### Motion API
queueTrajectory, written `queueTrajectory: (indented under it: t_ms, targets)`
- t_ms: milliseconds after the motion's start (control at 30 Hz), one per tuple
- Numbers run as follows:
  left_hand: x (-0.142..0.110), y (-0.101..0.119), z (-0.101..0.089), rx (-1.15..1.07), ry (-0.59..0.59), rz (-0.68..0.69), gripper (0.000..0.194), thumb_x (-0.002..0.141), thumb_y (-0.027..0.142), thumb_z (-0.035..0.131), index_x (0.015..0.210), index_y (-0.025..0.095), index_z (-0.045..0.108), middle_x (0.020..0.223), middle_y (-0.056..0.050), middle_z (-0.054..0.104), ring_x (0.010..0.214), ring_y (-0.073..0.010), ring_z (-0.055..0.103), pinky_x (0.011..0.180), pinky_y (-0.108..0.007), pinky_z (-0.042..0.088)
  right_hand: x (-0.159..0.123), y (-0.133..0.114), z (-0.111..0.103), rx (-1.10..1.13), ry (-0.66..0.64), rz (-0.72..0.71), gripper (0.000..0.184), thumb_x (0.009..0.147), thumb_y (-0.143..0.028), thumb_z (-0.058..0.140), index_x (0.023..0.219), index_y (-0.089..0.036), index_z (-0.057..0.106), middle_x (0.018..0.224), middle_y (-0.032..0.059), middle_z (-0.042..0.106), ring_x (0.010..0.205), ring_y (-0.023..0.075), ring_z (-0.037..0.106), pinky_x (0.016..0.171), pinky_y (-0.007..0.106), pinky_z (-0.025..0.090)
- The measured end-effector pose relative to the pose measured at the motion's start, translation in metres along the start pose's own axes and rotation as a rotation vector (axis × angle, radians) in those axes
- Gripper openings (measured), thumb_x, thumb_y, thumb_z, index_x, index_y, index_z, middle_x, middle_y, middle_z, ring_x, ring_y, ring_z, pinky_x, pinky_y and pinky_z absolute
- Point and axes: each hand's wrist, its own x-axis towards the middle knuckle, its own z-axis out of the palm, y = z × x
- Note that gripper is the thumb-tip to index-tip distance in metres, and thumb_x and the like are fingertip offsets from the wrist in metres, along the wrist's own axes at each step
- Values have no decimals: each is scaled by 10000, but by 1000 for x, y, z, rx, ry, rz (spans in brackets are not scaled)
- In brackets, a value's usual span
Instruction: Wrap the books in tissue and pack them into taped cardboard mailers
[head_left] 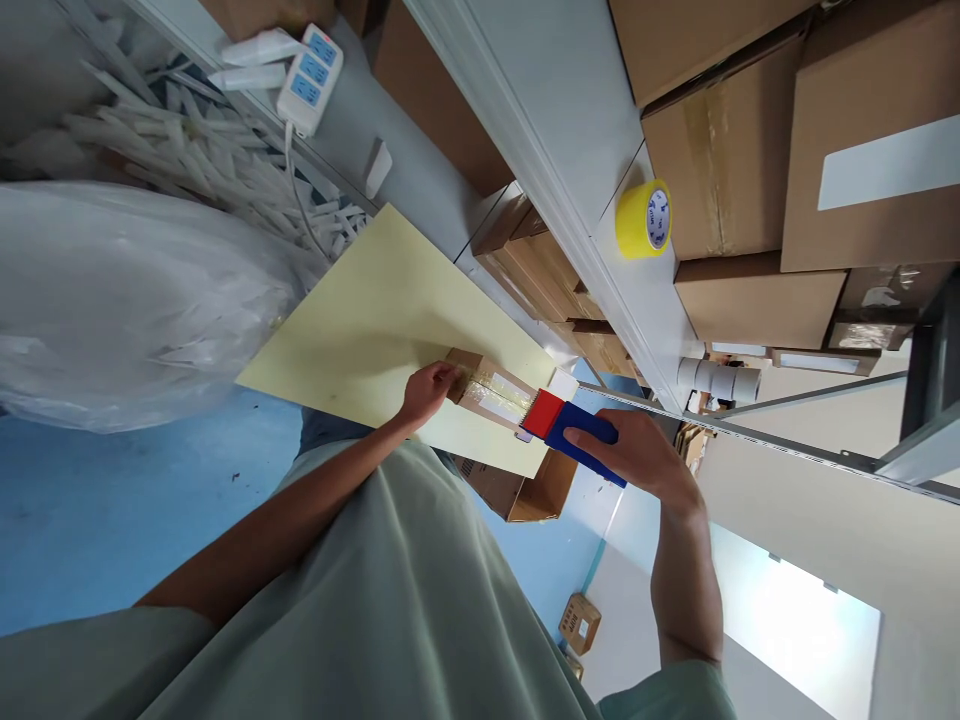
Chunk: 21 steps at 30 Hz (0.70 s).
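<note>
A small cardboard box [491, 388] with clear tape along its top lies on a pale yellow board [360, 300]. At the box's left end is my left hand [429, 393], its fingers curled in and gripping that end; the fingertips are partly hidden. My right hand [637, 450] is wrapped around a blue tape dispenser [581, 432] with a red front part. The dispenser's toothed red edge meets the right end of the box. A small white piece [562, 384] lies beside the dispenser on the board.
Shelving [540, 130] with large cartons [720, 170] runs along the right. On it stand a yellow tape roll [643, 220] and several white rolls [720, 380]. A power strip [310, 82] sits at upper left, near a big plastic bag [142, 310]. An open carton [536, 490] stands below the board.
</note>
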Motion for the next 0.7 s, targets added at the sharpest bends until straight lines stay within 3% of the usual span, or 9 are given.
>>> queueTrajectory:
  t_ms: [167, 300, 400, 500, 600, 700]
  targets:
    - [-4, 1, 4, 243, 25, 170, 396, 1045, 528, 507, 1058, 220, 755, 1064, -117, 786, 930, -270, 718, 824, -341, 517, -2, -2, 5, -12, -6, -1, 682, 936, -892, 516, 720, -247, 559, 691, 28, 674, 643, 187, 620, 582, 311, 375]
    - [-5, -4, -3, 357, 36, 92, 395, 979, 420, 612, 1306, 219, 701, 1072, -122, 759, 936, -293, 715, 810, -354, 530, -2, -1, 7, -49, -18, -17, 698, 943, -903, 489, 717, -246, 557, 719, 42, 689, 659, 193, 626, 591, 319, 377]
    - [-8, 0, -14, 303, 7, 84, 484, 935, 305, 592, 1400, 177, 642, 1102, -115, 742, 853, -246, 688, 849, -351, 545, -2, 1, 7, -65, -21, -17, 692, 949, -893, 494, 717, -245, 565, 735, 52, 692, 679, 199, 623, 596, 319, 364]
    - [-17, 18, -22, 203, -95, 253, 569, 913, 318, 619, 1466, 184, 598, 1212, -108, 688, 868, -217, 658, 887, -352, 568, -2, 4, 8, -65, -20, -22, 678, 960, -874, 510, 719, -243, 565, 745, 52, 690, 683, 197, 616, 609, 323, 358]
    - [-24, 43, -18, 211, -208, 445, 647, 869, 326, 724, 1496, 233, 592, 1267, -109, 640, 1059, -263, 649, 1006, -395, 566, -1, 8, 10, -65, -17, -35, 671, 966, -862, 520, 716, -241, 563, 749, 46, 688, 683, 193, 609, 624, 328, 352]
    - [-22, 57, -6, 312, -285, 518, 503, 867, 283, 759, 1365, 255, 691, 1262, -119, 613, 1177, -305, 617, 1060, -437, 552, -2, 13, 13, -66, -6, -53, 664, 979, -851, 511, 728, -240, 576, 743, 40, 688, 679, 189, 605, 629, 331, 342]
